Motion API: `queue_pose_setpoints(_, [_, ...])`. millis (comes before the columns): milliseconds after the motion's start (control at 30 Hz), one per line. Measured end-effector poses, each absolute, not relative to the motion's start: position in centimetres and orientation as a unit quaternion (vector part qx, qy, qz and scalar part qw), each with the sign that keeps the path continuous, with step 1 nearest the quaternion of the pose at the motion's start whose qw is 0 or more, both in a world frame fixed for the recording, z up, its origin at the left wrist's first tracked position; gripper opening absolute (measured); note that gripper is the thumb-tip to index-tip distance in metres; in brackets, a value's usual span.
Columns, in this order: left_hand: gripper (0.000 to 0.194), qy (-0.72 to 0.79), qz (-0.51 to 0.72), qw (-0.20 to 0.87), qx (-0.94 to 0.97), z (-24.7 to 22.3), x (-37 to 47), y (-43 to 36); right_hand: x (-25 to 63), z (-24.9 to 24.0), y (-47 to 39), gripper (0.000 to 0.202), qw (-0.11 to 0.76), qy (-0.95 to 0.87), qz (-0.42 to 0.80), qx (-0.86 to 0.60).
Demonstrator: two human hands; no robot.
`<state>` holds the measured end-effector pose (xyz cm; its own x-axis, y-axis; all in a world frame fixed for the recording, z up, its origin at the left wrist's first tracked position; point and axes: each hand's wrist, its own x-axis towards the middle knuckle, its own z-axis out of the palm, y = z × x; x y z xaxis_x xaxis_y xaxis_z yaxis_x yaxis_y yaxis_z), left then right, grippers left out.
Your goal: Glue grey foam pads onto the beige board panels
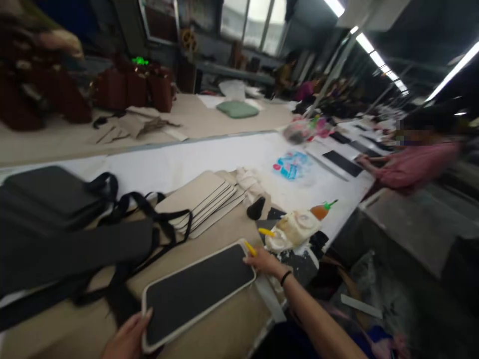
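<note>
Head view: one pale-rimmed dark panel (pixel 200 289), at the near side of the counter (pixel 168 167), before stacked beige boards (pixel 198 197); my left hand (pixel 129 335), pinching its left end; my right hand (pixel 265 263), round a yellow stick (pixel 250 248), at its right.

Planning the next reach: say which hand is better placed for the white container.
Right hand, likely: nearer the white container; the left hand holds the opposite end of the pale-bordered panel.

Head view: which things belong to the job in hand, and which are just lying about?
In the job, judging by contact and nearness:
dark panel with pale rim, between left hand and right hand;
yellow stick, at right hand;
pale panels, likely.

Apparently lying about:
green pad;
crumpled brown paper;
blue-and-white plastic.
</note>
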<state>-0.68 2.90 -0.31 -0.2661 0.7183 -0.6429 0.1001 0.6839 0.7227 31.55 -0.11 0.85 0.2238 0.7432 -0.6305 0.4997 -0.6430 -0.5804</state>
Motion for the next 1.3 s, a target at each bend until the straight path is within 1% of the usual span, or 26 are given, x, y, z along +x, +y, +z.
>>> queue_pose_setpoints(67, [0.009, 0.734, 0.269, 0.577, 0.238, -0.7, -2.2, 1.4, 31.9, -0.2, 0.2, 0.020, 0.119, -0.403, 0.502, -0.756])
queue_pose_setpoints(133, [0.007, 0.688, 0.254, 0.653, 0.187, -0.7, -2.9, 1.3, 32.2, -0.8, 0.4, 0.023, 0.113, -0.406, 0.517, -0.745])
queue_pose_setpoints(200, [0.008, 0.663, 0.249, 0.689, 0.151, -0.4, -3.1, 1.8, 32.4, -0.9, 0.3, 0.024, 0.108, -0.411, 0.523, -0.739])
queue_pose_setpoints(367, [0.002, 0.659, 0.282, 0.686, 0.127, 0.4, -2.7, 2.3, 32.4, -0.8, -0.1, 0.029, 0.115, -0.424, 0.510, -0.740])
queue_pose_setpoints(467, [0.011, 0.646, 0.289, 0.694, 0.132, 0.3, -2.7, 2.2, 32.4, -1.0, 0.1, 0.033, 0.114, -0.423, 0.508, -0.742])
queue_pose_setpoints(567, [0.014, 0.646, 0.289, 0.693, 0.139, -0.1, -2.9, 2.2, 32.5, -1.2, 0.3, 0.036, 0.113, -0.425, 0.516, -0.735])
queue_pose_setpoints(800, [0.010, 0.656, 0.277, 0.688, 0.142, -0.2, -2.9, 2.1, 32.2, -1.1, 0.2, 0.034, 0.129, -0.422, 0.502, -0.744])
queue_pose_setpoints(933, [0.007, 0.668, 0.267, 0.678, 0.149, -0.3, -2.7, 2.2, 32.1, -1.2, 0.4, 0.034, 0.111, -0.423, 0.482, -0.759])
queue_pose_setpoints(1300, [0.009, 0.682, 0.259, 0.663, 0.166, 0.1, -2.3, 2.2, 32.0, -0.9, 0.6, 0.033, 0.103, -0.433, 0.466, -0.765])
